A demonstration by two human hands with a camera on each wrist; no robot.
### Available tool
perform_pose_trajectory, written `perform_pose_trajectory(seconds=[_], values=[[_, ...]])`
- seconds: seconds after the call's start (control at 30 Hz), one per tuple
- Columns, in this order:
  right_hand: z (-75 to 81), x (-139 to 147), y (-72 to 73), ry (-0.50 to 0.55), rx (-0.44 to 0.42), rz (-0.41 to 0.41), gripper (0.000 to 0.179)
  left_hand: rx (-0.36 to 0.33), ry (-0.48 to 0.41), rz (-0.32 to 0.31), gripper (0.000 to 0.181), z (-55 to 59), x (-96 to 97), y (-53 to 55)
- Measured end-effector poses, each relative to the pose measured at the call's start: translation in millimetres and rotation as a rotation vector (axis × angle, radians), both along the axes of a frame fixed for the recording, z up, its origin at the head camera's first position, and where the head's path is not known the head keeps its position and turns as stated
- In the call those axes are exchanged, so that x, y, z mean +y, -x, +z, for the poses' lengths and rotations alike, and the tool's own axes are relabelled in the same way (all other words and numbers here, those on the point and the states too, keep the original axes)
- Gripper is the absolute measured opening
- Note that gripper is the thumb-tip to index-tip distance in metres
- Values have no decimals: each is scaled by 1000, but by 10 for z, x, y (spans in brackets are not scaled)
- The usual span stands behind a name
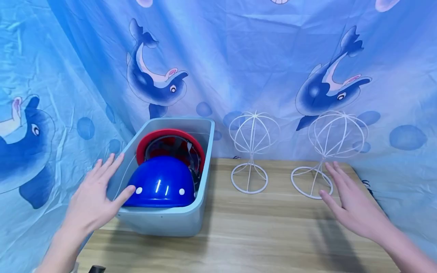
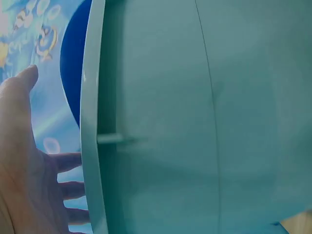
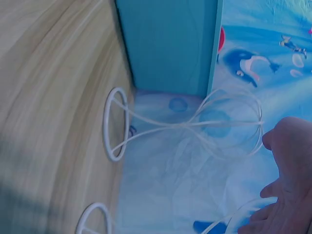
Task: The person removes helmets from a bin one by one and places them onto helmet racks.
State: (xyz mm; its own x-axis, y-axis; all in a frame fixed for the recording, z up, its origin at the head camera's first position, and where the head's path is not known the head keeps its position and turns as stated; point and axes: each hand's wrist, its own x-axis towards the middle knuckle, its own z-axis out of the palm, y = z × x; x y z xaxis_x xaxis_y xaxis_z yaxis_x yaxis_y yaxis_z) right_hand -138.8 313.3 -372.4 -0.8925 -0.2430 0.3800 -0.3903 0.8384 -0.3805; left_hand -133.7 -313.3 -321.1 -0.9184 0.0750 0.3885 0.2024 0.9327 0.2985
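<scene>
My left hand (image 1: 97,193) hovers at the near left of a blue-grey bin (image 1: 164,223), fingers spread, thumb by a blue hard hat (image 1: 160,182). In the left wrist view that hand (image 2: 29,180) is beside the bin's rim (image 2: 90,122). The blue hard hat lies dome up in the bin, in front of a red hard hat (image 1: 170,132) tipped so its inside and straps show. My right hand (image 1: 355,204), fingers extended and holding nothing, is close to the right white wire stand (image 1: 338,136). Another white wire stand (image 1: 252,140) is left of it.
A wooden table (image 1: 259,235) carries the bin and both stands. Blue curtains (image 1: 259,57) printed with dolphins hang behind and at both sides. A small dark object (image 1: 97,269) shows at the bottom edge, left of centre.
</scene>
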Motion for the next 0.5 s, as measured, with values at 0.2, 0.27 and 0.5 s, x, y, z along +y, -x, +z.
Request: perform_pose_trajectory(seconds=[0.2,0.27,0.5], values=[[146,-186,64,1,42,20,81,-3,-103,22,81,-87,-228,36],[200,-253,93,0,50,31,82,-2,-129,32,79,-125,-287,51],[329,-527,180,-6,94,86,80,-20,-208,58,72,-236,-423,50]])
